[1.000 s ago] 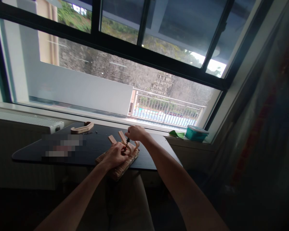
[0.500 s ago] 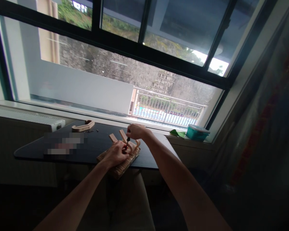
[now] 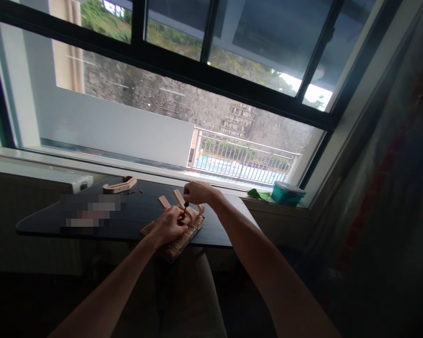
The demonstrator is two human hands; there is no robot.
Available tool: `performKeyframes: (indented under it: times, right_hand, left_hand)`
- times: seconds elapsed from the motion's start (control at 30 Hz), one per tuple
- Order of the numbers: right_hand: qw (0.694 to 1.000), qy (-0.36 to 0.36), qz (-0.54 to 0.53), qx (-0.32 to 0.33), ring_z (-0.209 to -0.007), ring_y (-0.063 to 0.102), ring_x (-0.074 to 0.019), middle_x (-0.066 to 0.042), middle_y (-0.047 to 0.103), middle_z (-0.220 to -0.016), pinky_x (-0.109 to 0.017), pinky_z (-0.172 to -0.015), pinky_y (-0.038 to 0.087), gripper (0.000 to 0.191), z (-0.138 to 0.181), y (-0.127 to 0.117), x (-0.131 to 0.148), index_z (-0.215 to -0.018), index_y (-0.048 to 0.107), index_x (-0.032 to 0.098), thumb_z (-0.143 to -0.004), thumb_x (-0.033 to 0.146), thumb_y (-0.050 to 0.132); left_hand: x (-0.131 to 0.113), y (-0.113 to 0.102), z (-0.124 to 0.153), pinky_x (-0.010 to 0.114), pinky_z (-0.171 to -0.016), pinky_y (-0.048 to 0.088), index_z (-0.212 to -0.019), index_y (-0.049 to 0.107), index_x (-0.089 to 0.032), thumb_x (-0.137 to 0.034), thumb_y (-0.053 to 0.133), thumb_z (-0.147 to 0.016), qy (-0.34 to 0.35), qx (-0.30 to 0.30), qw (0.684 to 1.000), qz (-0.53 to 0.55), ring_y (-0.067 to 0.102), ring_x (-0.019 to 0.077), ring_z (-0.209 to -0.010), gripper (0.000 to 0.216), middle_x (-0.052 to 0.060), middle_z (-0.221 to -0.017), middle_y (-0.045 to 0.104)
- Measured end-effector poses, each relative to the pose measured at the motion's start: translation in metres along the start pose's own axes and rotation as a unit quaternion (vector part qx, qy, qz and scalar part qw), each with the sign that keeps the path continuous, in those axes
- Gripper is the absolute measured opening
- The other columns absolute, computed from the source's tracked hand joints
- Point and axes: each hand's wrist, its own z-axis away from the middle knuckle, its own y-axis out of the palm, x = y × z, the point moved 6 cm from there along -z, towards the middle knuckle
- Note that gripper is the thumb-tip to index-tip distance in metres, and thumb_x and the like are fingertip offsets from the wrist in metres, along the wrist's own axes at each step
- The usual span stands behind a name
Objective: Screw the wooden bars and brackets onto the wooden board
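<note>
My right hand (image 3: 197,192) is closed round the top of a screwdriver (image 3: 186,205), held upright with its shaft pointing down. Below it, my left hand (image 3: 169,223) grips a pale curved wooden piece (image 3: 190,216) close to the screwdriver's lower end; the tip is hidden by the fingers. Two flat wooden ends, one a strip (image 3: 164,202) and the other a bar (image 3: 178,197), stick out beyond the hands. The wooden parts rest on a woven wicker base (image 3: 178,244) at the table's near edge.
On the dark table (image 3: 49,216) lie another curved wooden piece (image 3: 120,187) and small screw-like bits (image 3: 141,191). A teal lidded box (image 3: 288,193) and a green leaf (image 3: 259,195) sit on the windowsill to the right. A radiator (image 3: 35,174) stands at the left.
The view has shifted very slightly. Both hands, the screwdriver and the wooden parts keep nearly the same positions relative to one another.
</note>
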Motion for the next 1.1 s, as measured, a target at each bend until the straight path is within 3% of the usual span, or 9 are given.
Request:
performKeyframes:
  times: [0.27, 0.4, 0.5, 0.8, 0.93, 1.1]
  right_hand:
    - [0.999, 0.034, -0.011, -0.013, -0.085, 0.064, -0.0194, -0.011, 0.070, -0.101, -0.024, -0.062, 0.044, 0.031, 0.003, 0.005, -0.003, -0.096, 0.067, 0.017, -0.083, 0.035, 0.046]
    - [0.999, 0.032, -0.031, 0.014, -0.072, 0.065, -0.0165, -0.008, 0.072, -0.081, -0.022, -0.058, 0.044, 0.028, 0.001, 0.006, -0.006, -0.084, 0.069, 0.015, -0.083, 0.034, 0.048]
    - [0.998, 0.011, -0.053, 0.038, -0.059, 0.062, -0.0112, -0.003, 0.072, -0.071, -0.018, -0.052, 0.042, 0.021, 0.002, 0.007, -0.004, -0.086, 0.068, 0.016, -0.080, 0.031, 0.053]
    - [0.998, 0.016, -0.053, 0.010, -0.067, 0.064, -0.0141, -0.004, 0.071, -0.075, -0.020, -0.054, 0.041, 0.022, 0.000, 0.010, 0.002, -0.091, 0.065, 0.018, -0.078, 0.028, 0.051]
    - [0.998, 0.043, -0.041, -0.028, -0.086, 0.064, -0.0193, -0.010, 0.070, -0.097, -0.024, -0.064, 0.044, 0.029, 0.001, 0.012, 0.000, -0.100, 0.062, 0.017, -0.081, 0.033, 0.049]
    - [0.996, 0.061, -0.036, -0.049, -0.087, 0.064, -0.0215, -0.012, 0.069, -0.099, -0.027, -0.066, 0.044, 0.031, 0.007, 0.014, -0.004, -0.104, 0.060, 0.016, -0.081, 0.032, 0.046]
  left_hand:
    - [-0.001, 0.000, 0.000, 0.031, -0.076, 0.044, -0.073, 0.058, -0.018, -0.023, 0.059, -0.061, 0.001, 0.000, 1.000, -0.002, 0.055, 0.0197, -0.081, 0.013, 0.004, -0.080, 0.060]
    - [-0.001, 0.001, -0.001, 0.030, -0.075, 0.044, -0.074, 0.058, -0.018, -0.022, 0.059, -0.061, 0.002, 0.002, 1.000, -0.006, 0.055, 0.0189, -0.081, 0.014, 0.003, -0.080, 0.060]
    - [0.000, 0.001, -0.001, 0.030, -0.076, 0.044, -0.073, 0.057, -0.018, -0.020, 0.060, -0.060, 0.002, 0.000, 1.000, -0.009, 0.055, 0.0195, -0.082, 0.013, 0.003, -0.078, 0.059]
    - [0.000, 0.001, 0.001, 0.031, -0.077, 0.043, -0.071, 0.056, -0.018, -0.025, 0.058, -0.063, 0.006, -0.002, 1.000, -0.019, 0.055, 0.0205, -0.082, 0.010, 0.004, -0.078, 0.058]
    - [-0.004, 0.001, -0.001, 0.031, -0.077, 0.044, -0.075, 0.059, -0.018, -0.024, 0.059, -0.061, 0.006, 0.005, 1.000, -0.023, 0.056, 0.0207, -0.082, 0.015, 0.004, -0.082, 0.061]
    - [0.005, -0.022, 0.001, 0.032, -0.090, 0.041, -0.086, 0.063, -0.020, -0.025, 0.058, -0.062, -0.023, 0.016, 0.999, -0.038, 0.057, 0.0232, -0.099, 0.025, 0.005, -0.099, 0.063]
